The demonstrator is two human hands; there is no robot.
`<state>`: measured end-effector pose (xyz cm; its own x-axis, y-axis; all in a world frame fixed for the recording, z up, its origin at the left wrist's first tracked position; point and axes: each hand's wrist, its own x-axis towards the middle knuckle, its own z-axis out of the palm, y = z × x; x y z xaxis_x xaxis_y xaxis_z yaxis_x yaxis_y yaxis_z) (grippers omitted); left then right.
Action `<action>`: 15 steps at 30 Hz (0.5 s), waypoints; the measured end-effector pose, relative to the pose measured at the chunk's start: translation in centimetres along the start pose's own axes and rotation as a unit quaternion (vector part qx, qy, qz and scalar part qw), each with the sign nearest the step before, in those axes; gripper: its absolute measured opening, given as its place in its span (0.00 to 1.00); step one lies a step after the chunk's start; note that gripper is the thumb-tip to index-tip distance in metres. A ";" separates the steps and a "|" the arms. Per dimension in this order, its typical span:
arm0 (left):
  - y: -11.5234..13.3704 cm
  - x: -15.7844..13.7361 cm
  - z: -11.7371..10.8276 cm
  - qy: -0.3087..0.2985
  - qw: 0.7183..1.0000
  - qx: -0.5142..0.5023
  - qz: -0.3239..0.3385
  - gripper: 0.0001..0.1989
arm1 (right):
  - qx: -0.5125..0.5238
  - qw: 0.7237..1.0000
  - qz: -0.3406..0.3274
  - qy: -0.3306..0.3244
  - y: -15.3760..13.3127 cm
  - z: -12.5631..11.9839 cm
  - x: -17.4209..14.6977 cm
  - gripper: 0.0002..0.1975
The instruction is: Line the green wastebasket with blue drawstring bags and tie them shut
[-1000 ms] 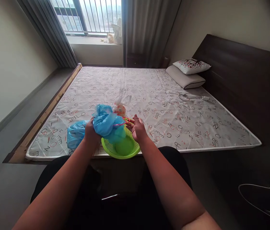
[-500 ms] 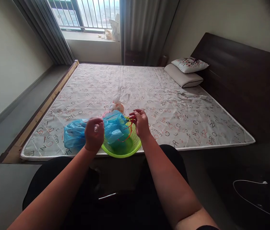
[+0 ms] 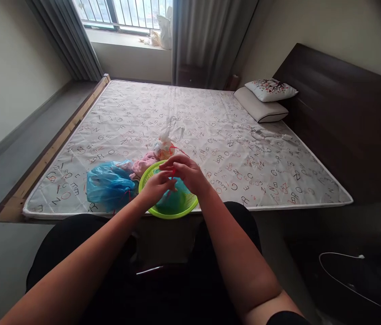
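Both hands meet above a lime-green plastic basket (image 3: 169, 216) at the mattress edge. My left hand (image 3: 155, 188) is closed, its fingertips pinching a red string (image 3: 174, 172). My right hand (image 3: 190, 174) is closed round the same string, and a loose strand sticks up behind it. Under them a thin blue plastic bag (image 3: 168, 204) hangs down inside the basket, partly hidden by my fingers. Left of the basket lies a fuller blue plastic bag (image 3: 107, 183). Pink cloth (image 3: 145, 163) and a knotted white plastic bag (image 3: 166, 146) sit just behind the basket.
The letter-print mattress (image 3: 217, 131) rests in a wooden frame (image 3: 58, 140). Two pillows (image 3: 264, 101) lie near the dark headboard (image 3: 339, 104). A white cable (image 3: 268, 134) lies on the mattress, and another cord (image 3: 339, 275) is at lower right.
My hands have come together over the basket from being apart. The thin blue bag, spread between them before, now hangs lower in the basket. The view has shifted slightly.
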<state>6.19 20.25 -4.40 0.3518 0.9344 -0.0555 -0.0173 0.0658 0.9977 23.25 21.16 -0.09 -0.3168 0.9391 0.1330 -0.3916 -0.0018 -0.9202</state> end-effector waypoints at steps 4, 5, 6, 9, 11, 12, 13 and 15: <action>0.6 0.3 -1.3 0.105 0.994 -0.014 0.030 0.25 | -0.060 0.974 -0.084 0.200 0.7 -0.9 0.4 0.11; 0.8 0.5 -1.6 0.123 0.992 -0.022 0.032 0.25 | -0.048 0.970 -0.086 0.222 0.7 -1.1 0.5 0.11; 1.1 0.6 -1.9 0.138 0.990 -0.029 0.029 0.25 | -0.031 0.968 -0.084 0.235 0.8 -1.3 0.5 0.11; 1.7 0.8 -2.8 0.176 0.983 -0.058 0.021 0.24 | 0.037 0.960 -0.074 0.267 0.3 -1.9 0.6 0.09; 2.2 0.9 -3.4 0.209 0.973 -0.096 0.021 0.20 | 0.097 0.950 -0.063 0.288 -0.4 -2.5 0.5 0.06; 2.6 1.0 -3.9 0.230 0.965 -0.122 0.021 0.18 | 0.129 0.944 -0.055 0.298 -0.9 -3.1 0.4 0.05; 3.0 1.1 -4.4 0.253 0.955 -0.152 0.020 0.15 | 0.157 0.936 -0.048 0.310 -1.4 -3.8 0.2 0.05; 4.0 1.3 -6.0 0.300 0.929 -0.217 0.018 0.10 | 0.196 0.920 -0.040 0.337 -2.6 -5.5 -0.1 0.08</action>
<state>1.00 23.84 -0.69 -0.2390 0.9572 -0.1632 -0.4398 0.0431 0.8971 29.08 22.96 0.23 0.2827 0.9412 -0.1848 -0.7133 0.0775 -0.6965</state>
